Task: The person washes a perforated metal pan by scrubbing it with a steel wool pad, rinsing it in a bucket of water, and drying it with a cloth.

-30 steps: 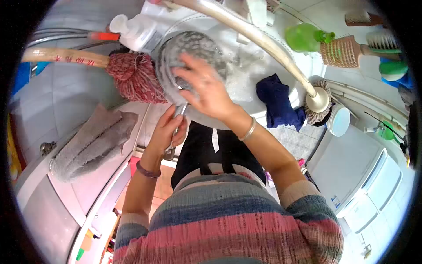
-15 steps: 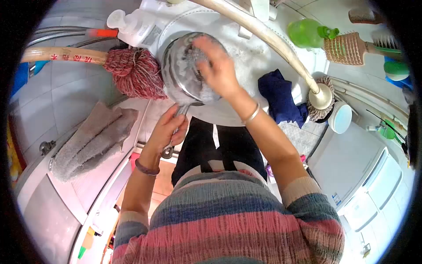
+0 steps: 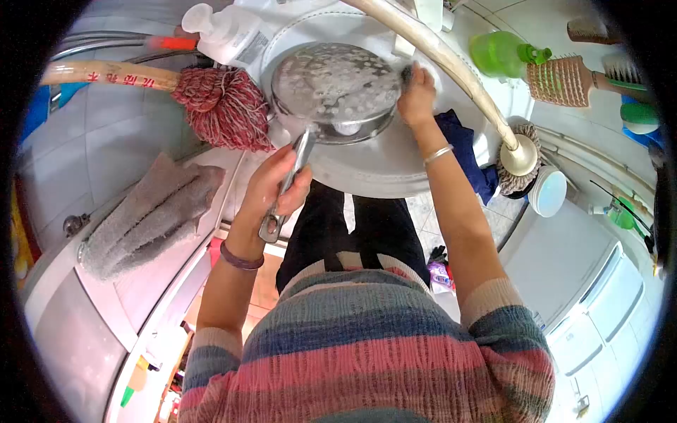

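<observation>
My left hand [image 3: 273, 185] is closed around the metal handle of a steel pan [image 3: 335, 83]. The pan lies tilted over the white washbasin [image 3: 367, 182], its round, flat face turned up and spotted with soap suds. At the pan's right edge, my right hand [image 3: 417, 97] has its fingers curled around a small dark thing [image 3: 407, 72]. Whether that is a scrubber or part of the pan, I cannot make out. A dark blue cloth [image 3: 467, 151] hangs over the basin's rim, just right of my right wrist.
A red string mop head [image 3: 222, 106] hangs left of the basin, beside a white pump bottle [image 3: 229, 35]. Another mop's pole [image 3: 444, 63] crosses above the basin's right side. Rightward are a green bottle [image 3: 493, 55], a hairbrush [image 3: 558, 81] and a white bucket [image 3: 548, 192].
My right hand has moved off the pan's middle, where it was blurred over the suds, to its right edge. The pan has turned and tilted, and my left hand still grips its handle.
</observation>
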Available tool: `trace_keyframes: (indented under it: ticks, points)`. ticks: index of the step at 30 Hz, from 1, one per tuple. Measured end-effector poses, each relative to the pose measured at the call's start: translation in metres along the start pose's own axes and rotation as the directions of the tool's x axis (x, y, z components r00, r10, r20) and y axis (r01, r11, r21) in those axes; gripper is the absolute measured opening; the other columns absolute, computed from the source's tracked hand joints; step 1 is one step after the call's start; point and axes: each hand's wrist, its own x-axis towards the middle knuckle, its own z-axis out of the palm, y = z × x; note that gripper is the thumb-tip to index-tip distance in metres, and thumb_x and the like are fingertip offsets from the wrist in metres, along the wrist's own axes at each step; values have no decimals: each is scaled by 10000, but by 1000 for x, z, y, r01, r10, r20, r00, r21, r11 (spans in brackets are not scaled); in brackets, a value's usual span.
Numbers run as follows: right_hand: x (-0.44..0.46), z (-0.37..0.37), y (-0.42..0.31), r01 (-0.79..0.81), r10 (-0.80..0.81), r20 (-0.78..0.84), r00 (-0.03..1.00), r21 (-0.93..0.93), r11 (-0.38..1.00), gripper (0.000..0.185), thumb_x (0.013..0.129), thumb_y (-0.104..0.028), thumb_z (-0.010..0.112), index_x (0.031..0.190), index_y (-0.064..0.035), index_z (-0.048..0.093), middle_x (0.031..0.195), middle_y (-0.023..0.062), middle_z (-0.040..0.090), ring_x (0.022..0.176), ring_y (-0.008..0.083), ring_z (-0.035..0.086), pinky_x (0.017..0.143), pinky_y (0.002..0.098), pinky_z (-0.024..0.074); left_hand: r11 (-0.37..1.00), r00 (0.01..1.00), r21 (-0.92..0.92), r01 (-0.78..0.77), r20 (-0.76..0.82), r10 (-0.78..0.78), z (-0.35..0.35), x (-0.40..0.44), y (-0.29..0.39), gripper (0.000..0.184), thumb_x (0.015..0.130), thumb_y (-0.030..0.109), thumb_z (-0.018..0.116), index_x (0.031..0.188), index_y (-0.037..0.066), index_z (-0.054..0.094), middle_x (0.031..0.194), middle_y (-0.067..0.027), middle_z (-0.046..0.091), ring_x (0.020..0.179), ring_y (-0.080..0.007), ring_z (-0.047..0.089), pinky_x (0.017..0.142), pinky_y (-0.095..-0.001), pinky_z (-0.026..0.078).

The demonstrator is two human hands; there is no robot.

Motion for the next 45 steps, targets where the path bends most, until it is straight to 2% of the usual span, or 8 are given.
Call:
trace_keyframes:
  ticks: [9,15,22,25,28,33,34,45]
  points:
    - [-10,-100,-40,-464,422,228,877,628,625,427,758,-58,542,1180,-9,505,1142,205,549,993,347,573,920,351,428,998,994,-67,-19,-105,12,20,15,4,309,968,329,433,926,27,486,688,-73,546,448,-87,443,397,-203,363]
    - [-31,-159,-119,219,-158,-154,975,584,782,495,694,0,558,1185,-12,503,1156,182,537,1087,359,500,957,421,392,983,976,155,-103,-175,130,40,24,1,371,960,363,448,1068,13,509,875,-56,576,675,-61,524,574,-173,447]
    - [-55,-170,-160,298,-379,-72,923,758,580,500,647,43,549,1142,-27,564,1182,173,515,1052,369,492,918,447,408,182,702,763,-621,437,563,43,25,-2,516,949,412,456,1190,-44,469,1024,-60,551,946,-143,558,818,-254,468]
    - [-57,-182,-162,362,-505,-69,860,782,508,505,620,51,530,1112,-42,598,1163,153,544,1036,349,510,904,435,411,976,959,57,-211,-183,218,47,29,-14,400,964,321,440,1175,-16,490,1023,-64,562,941,-144,566,799,-258,473]
    - [-46,-161,-147,314,-439,-49,897,769,556,522,605,66,484,1093,-57,622,1156,124,571,999,314,526,907,427,398,816,902,464,-344,-78,425,39,34,-26,249,943,217,481,1130,59,529,1008,-42,583,873,-116,585,722,-265,494]
    - [-56,-186,-159,384,-539,-114,835,821,422,509,586,68,495,1056,-59,642,1154,119,572,991,319,520,916,430,400,912,893,66,-406,-182,411,50,36,-28,228,949,236,466,1065,53,538,938,-19,585,807,-93,581,666,-239,501]
    - [-58,-185,-159,392,-538,-112,835,808,440,502,587,65,496,1049,-59,646,1152,120,574,995,316,519,920,429,399,911,992,-412,-1,111,51,31,54,-10,265,965,262,417,1052,45,542,899,-33,601,771,-114,600,629,-241,510]
    - [-22,-121,-116,120,-206,38,978,704,700,484,662,50,522,1120,-78,616,1172,135,549,1062,337,498,916,402,414,977,949,-146,-152,-297,104,36,60,-28,247,966,278,407,1007,64,524,775,-31,547,530,-124,493,437,-245,380]
